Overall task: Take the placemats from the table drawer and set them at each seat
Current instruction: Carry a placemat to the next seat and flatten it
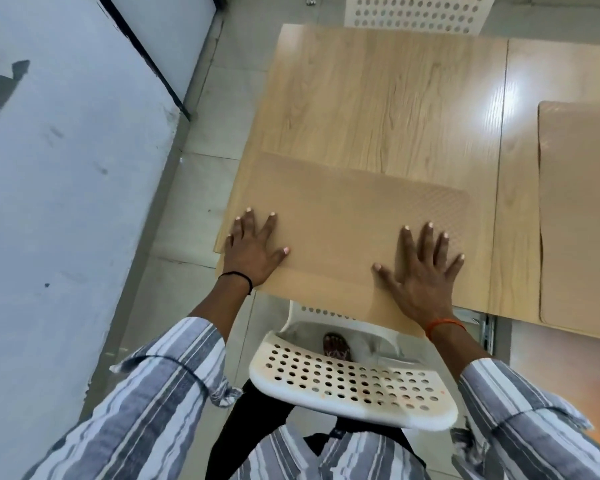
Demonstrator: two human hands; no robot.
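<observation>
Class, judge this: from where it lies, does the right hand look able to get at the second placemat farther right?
Probably yes: bare table separates the right hand from the second placemat.

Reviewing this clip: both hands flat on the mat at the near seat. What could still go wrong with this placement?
1. The placemat overhangs the table at its near edge, where the left hand and right hand press it; once released it may droop or slide off toward the white chair.
2. It sits skewed to the table edge, so it may need straightening.
3. The second placemat also reaches the near edge and could get knocked.
</observation>
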